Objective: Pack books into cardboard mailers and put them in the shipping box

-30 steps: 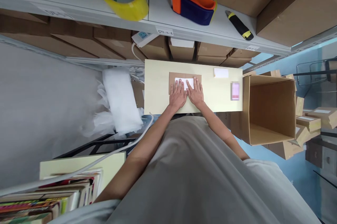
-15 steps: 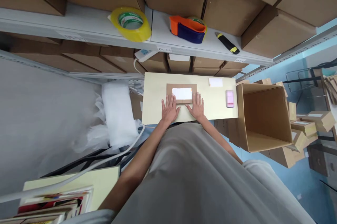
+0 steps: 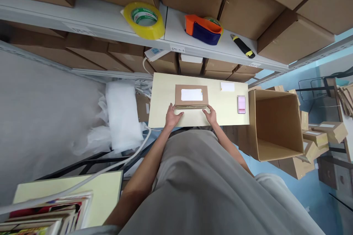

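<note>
clearly, the left hand (image 3: 171, 118) is spread fairly wide, its thumb well away from the fingers, which reach the near left corner of a small brown box (image 3: 192, 103). the right hand (image 3: 211, 116) is loosely curved, thumb apart from its fingers, at the box's near right corner. whether the fingertips of either hand press on the box is too small to tell. the box lies on the pale table (image 3: 162, 95), near its middle, with a white label (image 3: 191, 95) on top; any print cannot be read. farther right, a phone (image 3: 241, 104) has a blurred screen. at the near left, books (image 3: 55, 218) are cut off by the view's edge.
</note>
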A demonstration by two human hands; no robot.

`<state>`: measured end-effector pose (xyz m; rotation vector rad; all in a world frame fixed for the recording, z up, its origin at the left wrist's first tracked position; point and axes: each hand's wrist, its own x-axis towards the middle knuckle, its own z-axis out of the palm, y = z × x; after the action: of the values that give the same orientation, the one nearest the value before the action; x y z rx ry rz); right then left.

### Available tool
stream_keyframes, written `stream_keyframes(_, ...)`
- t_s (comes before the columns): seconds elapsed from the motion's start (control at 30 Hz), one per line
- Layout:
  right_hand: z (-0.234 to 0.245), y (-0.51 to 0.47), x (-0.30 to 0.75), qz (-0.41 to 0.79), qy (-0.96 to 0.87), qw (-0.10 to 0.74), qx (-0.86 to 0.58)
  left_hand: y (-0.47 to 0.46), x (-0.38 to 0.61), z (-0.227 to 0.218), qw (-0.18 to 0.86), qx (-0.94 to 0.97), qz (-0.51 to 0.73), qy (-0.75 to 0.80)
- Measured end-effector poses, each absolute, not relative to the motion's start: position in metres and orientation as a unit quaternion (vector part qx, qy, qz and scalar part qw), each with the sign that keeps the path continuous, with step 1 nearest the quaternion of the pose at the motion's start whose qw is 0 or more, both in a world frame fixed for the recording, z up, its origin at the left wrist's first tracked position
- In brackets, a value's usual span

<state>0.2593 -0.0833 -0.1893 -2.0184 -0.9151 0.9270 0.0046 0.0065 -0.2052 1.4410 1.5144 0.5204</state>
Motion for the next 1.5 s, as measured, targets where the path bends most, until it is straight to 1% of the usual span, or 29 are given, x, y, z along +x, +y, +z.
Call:
stream_keyframes(0.17, -0.158, -0.074, 0.266, 0.272, -0.328, 0.426, -0.798, 0.013, 0.007, -0.159, 0.461, 0.542, 0.315, 0.629)
stream_keyframes(0.23, -0.146, -0.069, 0.270, 0.259, -0.326, 0.412, -0.811, 0.016, 0.009, -0.146, 0.455, 0.524, 0.323, 0.643)
stream_keyframes(0.33, -0.137, -0.063, 0.274, 0.273, -0.319, 0.353, -0.836, 0.020, 0.011, -0.137, 0.445, 0.511, 0.299, 0.672)
stream_keyframes(0.43, -0.134, -0.063, 0.274, 0.300, -0.308, 0.327, -0.842, 0.019, 0.012, -0.137, 0.445, 0.516, 0.284, 0.675)
stream_keyframes(0.57, -0.132, -0.074, 0.274, 0.321, -0.311, 0.332, -0.830, 0.011, 0.008, -0.143, 0.442, 0.521, 0.277, 0.676)
stream_keyframes(0.73, -0.128, -0.085, 0.278, 0.356, -0.312, 0.326, -0.818, 0.003, 0.005, -0.148, 0.469, 0.510, 0.269, 0.669)
stream_keyframes(0.93, -0.134, -0.074, 0.280, 0.357, -0.308, 0.331, -0.817, 0.009, 0.011, -0.145, 0.444, 0.528, 0.275, 0.670)
stream_keyframes(1.1, -0.135, -0.067, 0.283, 0.371, -0.300, 0.342, -0.810, 0.015, 0.014, -0.142, 0.476, 0.502, 0.266, 0.671)
stream_keyframes(1.2, -0.134, -0.077, 0.286, 0.371, -0.302, 0.352, -0.805, 0.010, 0.015, -0.141, 0.477, 0.514, 0.259, 0.664)
stream_keyframes(1.3, -0.131, -0.102, 0.294, 0.365, -0.301, 0.358, -0.805, -0.001, 0.021, -0.138, 0.448, 0.564, 0.241, 0.651)
stream_keyframes(1.43, -0.127, -0.147, 0.308, 0.347, -0.280, 0.307, -0.841, -0.017, 0.037, -0.137, 0.444, 0.640, 0.229, 0.584)
stream_keyframes(1.5, -0.125, -0.165, 0.311, 0.350, -0.258, 0.282, -0.855, -0.024, 0.045, -0.142, 0.458, 0.652, 0.193, 0.572)
